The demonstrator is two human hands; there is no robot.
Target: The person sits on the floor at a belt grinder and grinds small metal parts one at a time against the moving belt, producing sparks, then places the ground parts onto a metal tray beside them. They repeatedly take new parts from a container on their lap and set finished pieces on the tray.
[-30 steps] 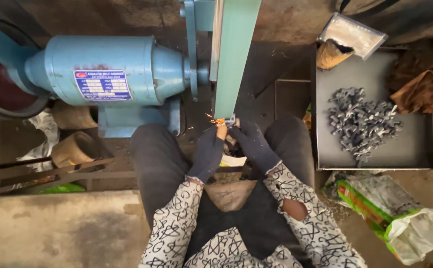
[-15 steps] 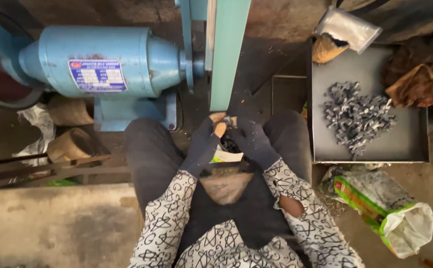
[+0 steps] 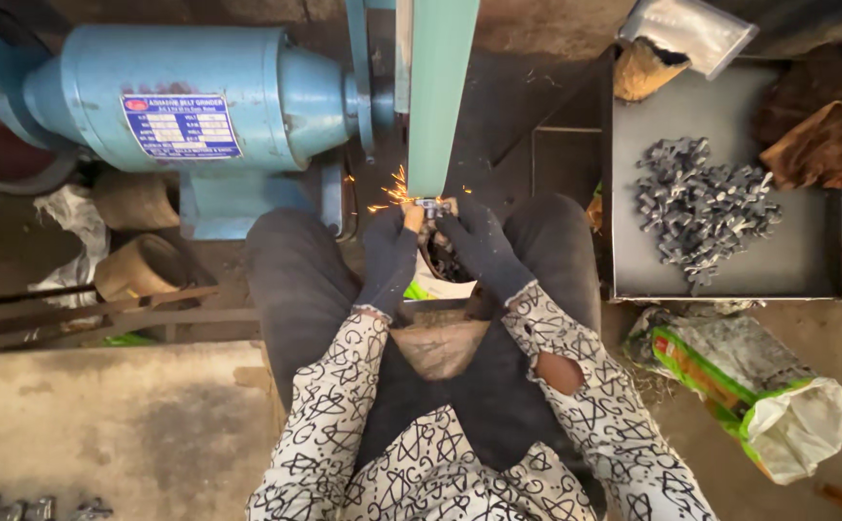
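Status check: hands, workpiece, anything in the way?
Both gloved hands, left hand and right hand, pinch a small metal part against the green belt. Sparks fly left. Nothing blocking.

- At ten o'clock we see a rectangular blue label (image 3: 181, 126) with a red-and-white emblem on the blue motor (image 3: 199, 96).
- At four o'clock our green-and-white sack (image 3: 744, 386) lies on the floor.

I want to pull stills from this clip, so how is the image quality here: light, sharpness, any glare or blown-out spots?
Head view: soft, even light, no hard shadows. The blue motor housing and patterned sleeves are sharp. Orange sparks streak brightly beside the green belt, where the left hand and right hand press a small metal piece. The white sack end is nearly blown out; corners fall dark.
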